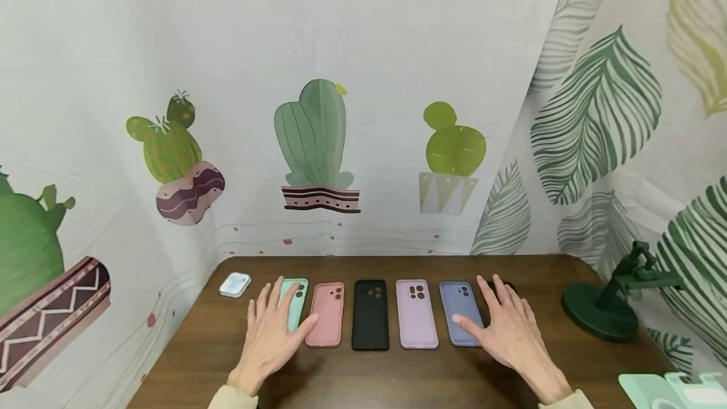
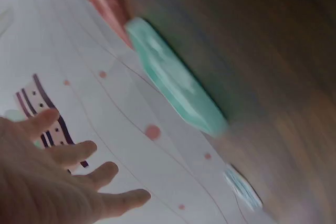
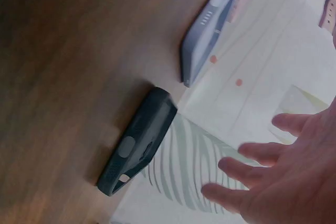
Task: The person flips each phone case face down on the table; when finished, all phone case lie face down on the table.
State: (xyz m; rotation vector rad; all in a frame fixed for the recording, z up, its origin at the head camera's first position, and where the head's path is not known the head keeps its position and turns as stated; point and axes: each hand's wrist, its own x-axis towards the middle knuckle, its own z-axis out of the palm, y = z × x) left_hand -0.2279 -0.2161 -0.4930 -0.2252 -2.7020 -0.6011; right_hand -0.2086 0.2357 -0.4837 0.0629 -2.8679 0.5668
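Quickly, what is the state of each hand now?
Left hand: open, fingers spread over the mint green phone case, holding nothing.
Right hand: open, fingers spread over the dark phone case, holding nothing.

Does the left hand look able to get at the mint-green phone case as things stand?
Probably yes. The left hand lies spread, fingers straight, right over the mint-green phone case at the left end of the row, nothing between them. The pink case beside it leaves room.

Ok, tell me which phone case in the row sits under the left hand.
The mint green case, at the row's left end beside the pink one. The left hand lies spread over it; the other cases are pink, black, lilac, blue and dark.
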